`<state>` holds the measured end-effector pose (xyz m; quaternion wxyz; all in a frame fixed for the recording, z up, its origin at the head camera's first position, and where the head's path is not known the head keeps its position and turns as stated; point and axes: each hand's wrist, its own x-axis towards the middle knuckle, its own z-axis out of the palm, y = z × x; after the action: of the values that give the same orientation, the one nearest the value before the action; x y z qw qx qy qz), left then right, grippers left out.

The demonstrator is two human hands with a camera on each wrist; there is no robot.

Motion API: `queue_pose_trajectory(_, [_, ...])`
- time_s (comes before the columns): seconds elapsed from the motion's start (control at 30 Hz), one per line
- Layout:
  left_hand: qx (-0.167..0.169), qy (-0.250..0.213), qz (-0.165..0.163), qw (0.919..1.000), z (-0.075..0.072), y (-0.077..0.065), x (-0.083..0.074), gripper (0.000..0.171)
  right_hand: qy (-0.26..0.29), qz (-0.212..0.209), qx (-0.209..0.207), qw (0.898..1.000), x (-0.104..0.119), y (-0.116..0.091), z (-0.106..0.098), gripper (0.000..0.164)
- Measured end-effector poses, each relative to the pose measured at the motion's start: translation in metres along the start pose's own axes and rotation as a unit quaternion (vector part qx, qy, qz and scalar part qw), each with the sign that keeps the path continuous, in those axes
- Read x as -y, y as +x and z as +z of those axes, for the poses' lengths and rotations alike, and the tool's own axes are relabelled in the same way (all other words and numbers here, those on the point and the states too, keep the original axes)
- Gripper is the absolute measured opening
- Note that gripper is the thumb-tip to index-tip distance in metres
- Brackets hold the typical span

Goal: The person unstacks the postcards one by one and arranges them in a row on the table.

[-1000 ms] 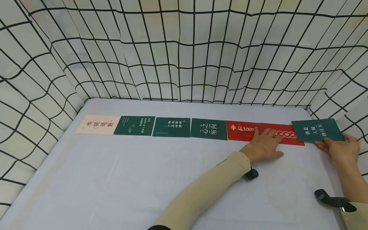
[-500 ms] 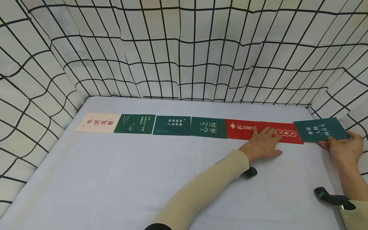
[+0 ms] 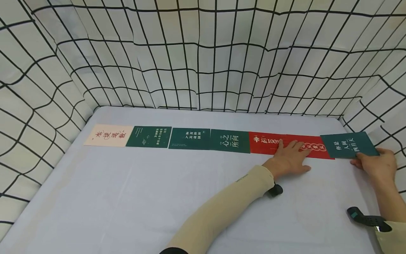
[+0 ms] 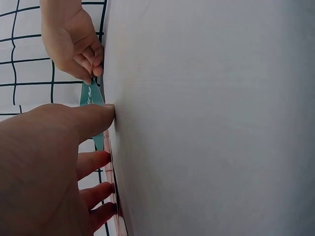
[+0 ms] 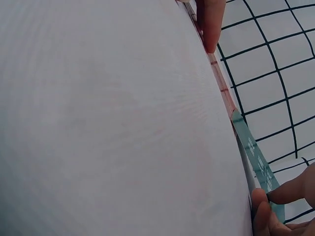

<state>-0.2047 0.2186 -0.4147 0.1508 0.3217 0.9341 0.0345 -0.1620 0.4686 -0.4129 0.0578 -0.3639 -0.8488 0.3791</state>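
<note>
My left hand [image 3: 290,160] rests with spread, straight fingers on two red cards, the left one [image 3: 264,149] and the right one [image 3: 318,154], near where they meet. Beyond its right side, my right hand [image 3: 379,165] pinches a dark green card [image 3: 344,145] with white Chinese characters by its lower right edge, thumb on top and fingers underneath. This card's left end overlaps the right end of the right red card. In the right wrist view the green card [image 5: 256,155] slants slightly up from the tabletop at the pinched end.
Leftward along the same row lie three more green cards [image 3: 229,141] and a pale pink card [image 3: 109,135], nearly edge to edge. The row runs along the back of a white-covered table [image 3: 127,197]. White walls with a black grid [image 3: 206,58] enclose the back and sides.
My right hand shifts the green card slightly right, then back left and down, until its left end overlaps the red card again. My left hand stays on the red cards.
</note>
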Motion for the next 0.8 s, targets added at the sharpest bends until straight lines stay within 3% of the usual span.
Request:
queue_pose_trajectory(0.27, [0.001, -0.003, 0.0, 1.0, 0.0, -0.001, 0.002, 0.076, -0.106, 0.009, 0.02, 0.994, 0.005, -0.001, -0.003, 0.077])
queue_pose_trajectory(0.4, [0.006, -0.005, 0.003, 1.0, 0.001, -0.001, 0.002, 0.077, -0.146, 0.005, 0.031, 0.989, 0.003, -0.001, -0.001, 0.072])
queue_pose_trajectory(0.6, [0.012, -0.005, 0.0, 0.9999, 0.002, 0.0, 0.002, 0.078, -0.192, -0.027, 0.049, 0.98, 0.005, -0.007, 0.001, 0.069])
queue_pose_trajectory(0.8, [0.01, -0.009, 0.003, 0.9999, 0.001, 0.001, 0.004, 0.079, -0.264, -0.061, 0.089, 0.958, 0.01, -0.012, 0.002, 0.069])
